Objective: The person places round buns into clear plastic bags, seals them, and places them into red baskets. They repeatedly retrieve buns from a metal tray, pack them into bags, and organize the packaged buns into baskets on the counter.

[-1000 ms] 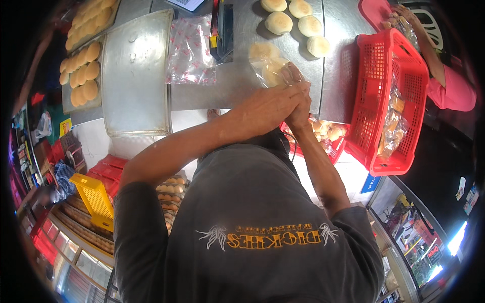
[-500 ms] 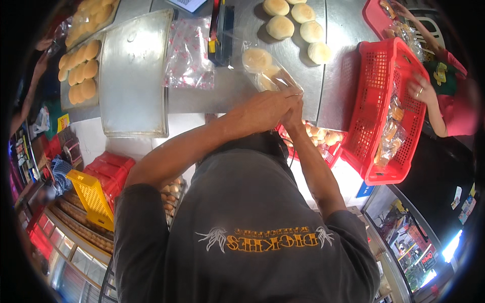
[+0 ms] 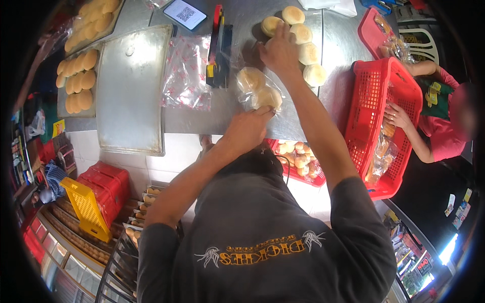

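Note:
A clear plastic bag (image 3: 275, 83) with pale round buns (image 3: 251, 79) inside lies on the metal table in front of me. My left hand (image 3: 248, 129) pinches the bag's near end, thumb and fingers closed on it. Beyond the bag, my right hand (image 3: 282, 50) reaches out with thumb and fingers apart. Its fingertips overlap the near right side of a loose bun (image 3: 270, 24); I cannot tell how firmly they touch it. Several more loose buns (image 3: 307, 53) sit to the right of that hand.
Left of the bag lie a stack of printed plastic bags (image 3: 187, 76), a dark upright tool (image 3: 220, 48) and a bare metal tray (image 3: 132, 96). A phone (image 3: 185, 14) rests farther back. On the right, a co-worker's hand (image 3: 399, 116) is at a red crate (image 3: 366, 101) holding bagged bread.
My right hand has left the bag and moved forward to the loose buns. My left hand keeps the bag's end, lower and to the left. The co-worker's hand has moved into the crate.

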A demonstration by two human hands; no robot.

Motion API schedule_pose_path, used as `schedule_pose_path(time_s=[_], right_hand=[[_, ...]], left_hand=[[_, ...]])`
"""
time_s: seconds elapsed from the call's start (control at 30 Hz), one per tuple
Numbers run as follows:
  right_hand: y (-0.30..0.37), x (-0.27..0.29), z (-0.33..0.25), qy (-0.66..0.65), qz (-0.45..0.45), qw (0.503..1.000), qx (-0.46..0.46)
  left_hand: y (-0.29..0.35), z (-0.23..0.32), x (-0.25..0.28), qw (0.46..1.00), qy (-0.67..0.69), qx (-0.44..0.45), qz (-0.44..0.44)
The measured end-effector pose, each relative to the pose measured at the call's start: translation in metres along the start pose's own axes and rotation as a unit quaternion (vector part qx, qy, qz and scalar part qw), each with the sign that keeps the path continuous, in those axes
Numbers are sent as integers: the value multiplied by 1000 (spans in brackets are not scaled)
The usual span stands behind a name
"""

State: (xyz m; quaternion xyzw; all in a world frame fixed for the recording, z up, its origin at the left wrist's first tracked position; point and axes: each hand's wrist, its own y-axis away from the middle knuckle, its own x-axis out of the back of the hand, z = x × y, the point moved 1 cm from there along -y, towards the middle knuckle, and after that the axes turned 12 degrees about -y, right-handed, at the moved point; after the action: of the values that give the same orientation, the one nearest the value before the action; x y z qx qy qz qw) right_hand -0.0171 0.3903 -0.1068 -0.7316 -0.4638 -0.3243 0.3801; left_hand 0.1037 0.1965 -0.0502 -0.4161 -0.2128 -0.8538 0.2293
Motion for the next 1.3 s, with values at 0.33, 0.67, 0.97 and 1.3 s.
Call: schedule_pose_path(time_s=[0.33,0.67,0.97,1.3], right_hand=[[-4,-32,16,24,-24,994,-102],[25,-4,61,-236,41,951,-196],[196,137,33,-775,-131,469,-402],[191,121,8,-811,-160,314,-467]], left_hand=[[7,-8,0,999,26,31,23],[-5,-11,-2,998,38,-15,57],[-27,2,18,990,133,-14,41],[-31,19,24,996,-12,-76,-41]])
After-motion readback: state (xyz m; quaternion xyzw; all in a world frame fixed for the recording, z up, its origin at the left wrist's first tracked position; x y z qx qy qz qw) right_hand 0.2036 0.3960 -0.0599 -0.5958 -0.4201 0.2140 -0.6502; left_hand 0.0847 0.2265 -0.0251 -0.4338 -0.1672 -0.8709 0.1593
